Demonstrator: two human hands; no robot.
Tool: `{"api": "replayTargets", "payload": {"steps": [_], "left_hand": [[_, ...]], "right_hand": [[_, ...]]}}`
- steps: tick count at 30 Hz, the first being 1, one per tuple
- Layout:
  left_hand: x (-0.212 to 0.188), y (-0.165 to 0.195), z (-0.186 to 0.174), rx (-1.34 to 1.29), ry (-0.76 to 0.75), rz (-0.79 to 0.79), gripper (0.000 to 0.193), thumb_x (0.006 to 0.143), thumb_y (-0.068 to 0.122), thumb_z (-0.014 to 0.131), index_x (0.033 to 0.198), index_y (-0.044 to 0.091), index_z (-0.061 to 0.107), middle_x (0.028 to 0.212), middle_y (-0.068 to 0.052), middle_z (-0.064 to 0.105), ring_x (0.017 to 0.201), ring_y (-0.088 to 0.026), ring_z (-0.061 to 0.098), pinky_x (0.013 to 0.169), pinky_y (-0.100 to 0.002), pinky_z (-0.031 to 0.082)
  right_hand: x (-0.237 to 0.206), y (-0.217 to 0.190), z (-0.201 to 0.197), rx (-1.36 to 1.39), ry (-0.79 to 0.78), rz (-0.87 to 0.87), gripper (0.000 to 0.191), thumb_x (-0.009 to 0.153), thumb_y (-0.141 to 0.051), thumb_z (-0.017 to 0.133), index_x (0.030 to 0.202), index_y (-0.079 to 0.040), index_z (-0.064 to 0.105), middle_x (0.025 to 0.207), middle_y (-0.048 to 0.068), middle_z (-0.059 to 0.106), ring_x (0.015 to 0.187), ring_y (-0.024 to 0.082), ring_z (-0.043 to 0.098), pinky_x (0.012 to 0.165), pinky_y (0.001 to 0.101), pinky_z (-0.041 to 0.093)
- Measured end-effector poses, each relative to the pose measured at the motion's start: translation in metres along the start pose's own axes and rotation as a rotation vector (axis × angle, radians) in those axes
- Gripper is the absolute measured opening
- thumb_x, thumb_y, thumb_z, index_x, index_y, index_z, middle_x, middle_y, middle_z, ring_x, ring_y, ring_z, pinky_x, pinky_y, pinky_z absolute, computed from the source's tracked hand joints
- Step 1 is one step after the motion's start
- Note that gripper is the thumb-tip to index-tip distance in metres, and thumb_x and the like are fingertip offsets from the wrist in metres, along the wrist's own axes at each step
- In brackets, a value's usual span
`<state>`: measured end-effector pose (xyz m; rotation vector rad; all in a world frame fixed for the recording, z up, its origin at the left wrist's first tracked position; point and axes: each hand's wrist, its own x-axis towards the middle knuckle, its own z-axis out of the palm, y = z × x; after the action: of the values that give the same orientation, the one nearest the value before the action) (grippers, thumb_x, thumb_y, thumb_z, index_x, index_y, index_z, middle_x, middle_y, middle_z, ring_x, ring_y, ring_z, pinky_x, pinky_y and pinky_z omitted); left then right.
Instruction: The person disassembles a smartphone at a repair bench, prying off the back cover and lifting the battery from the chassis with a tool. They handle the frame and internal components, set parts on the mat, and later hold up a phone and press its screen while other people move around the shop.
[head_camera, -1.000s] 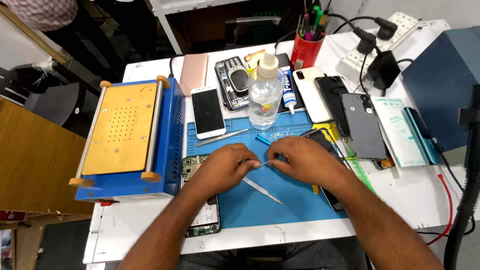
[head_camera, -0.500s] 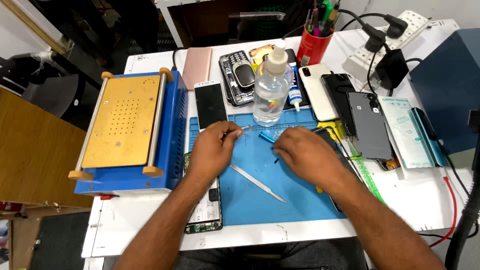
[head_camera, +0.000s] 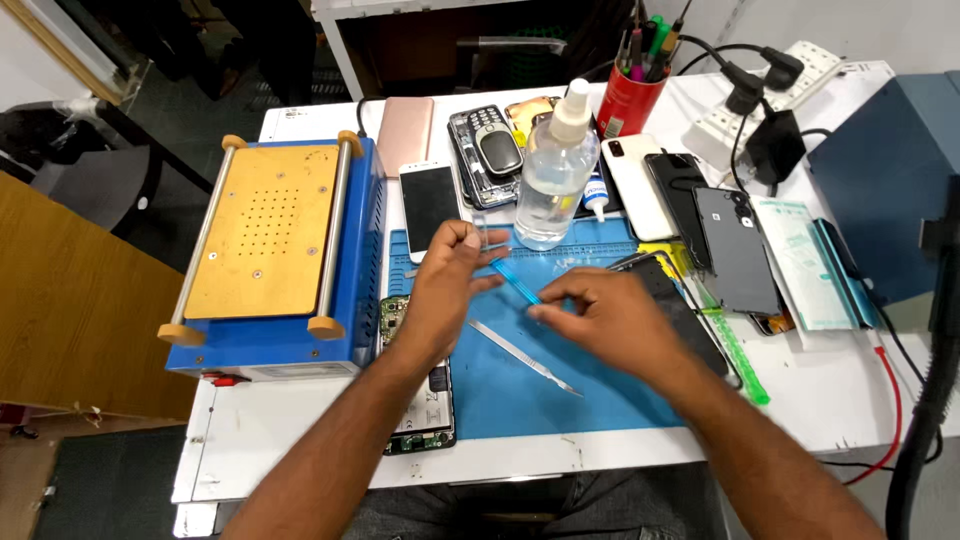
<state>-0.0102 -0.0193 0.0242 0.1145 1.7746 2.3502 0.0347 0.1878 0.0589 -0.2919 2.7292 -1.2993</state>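
Blue silicone mat covers the middle of the white worktop, and both hands work over its upper half in the head view. The left hand has its fingers bent, thumb and forefinger pinched on the upper end of a thin translucent blue tool, near a small clear piece that is too small to make out. The right hand pinches the lower end of the same tool between thumb and fingertips, so the tool runs slanting between the two hands, just above the mat. A pair of metal tweezers lies free on the mat, just below the hands and touching neither.

Left of the mat stands a blue heating machine with an orange plate. A bare circuit board and opened phone lies under the left forearm at the mat's left edge. Behind the hands stands a clear plastic bottle with a white nozzle, with a white phone beside it and a keypad phone further back. A red cup full of tools stands behind the bottle. Right of the mat lie a dark phone back and a green strip.
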Motion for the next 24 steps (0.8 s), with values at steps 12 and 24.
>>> {"api": "replayTargets", "payload": {"steps": [12,24], "left_hand": [[-0.02,0.018,-0.013,-0.58,-0.053,0.047,0.018,0.112,0.028,0.045,0.1,0.015,0.047,0.076,0.002,0.036,0.063,-0.008,0.03,0.056,-0.024,0.032],[-0.021,0.02,-0.015,-0.564,-0.054,0.046,0.016,0.111,0.028,0.049,0.103,0.015,0.051,0.076,0.003,0.036,0.061,-0.007,0.031,0.056,-0.024,0.033]], "right_hand": [[-0.039,0.001,0.015,-0.519,0.121,-0.306,0.017,0.088,-0.014,0.067,0.098,-0.01,0.08,0.097,0.007,0.074,0.094,0.026,0.067,0.083,0.0424,0.054],[-0.025,0.01,0.009,-0.58,-0.015,-0.314,0.013,0.082,-0.013,0.072,0.093,-0.012,0.078,0.092,0.005,0.068,0.092,0.027,0.063,0.086,0.0409,0.051]]}}
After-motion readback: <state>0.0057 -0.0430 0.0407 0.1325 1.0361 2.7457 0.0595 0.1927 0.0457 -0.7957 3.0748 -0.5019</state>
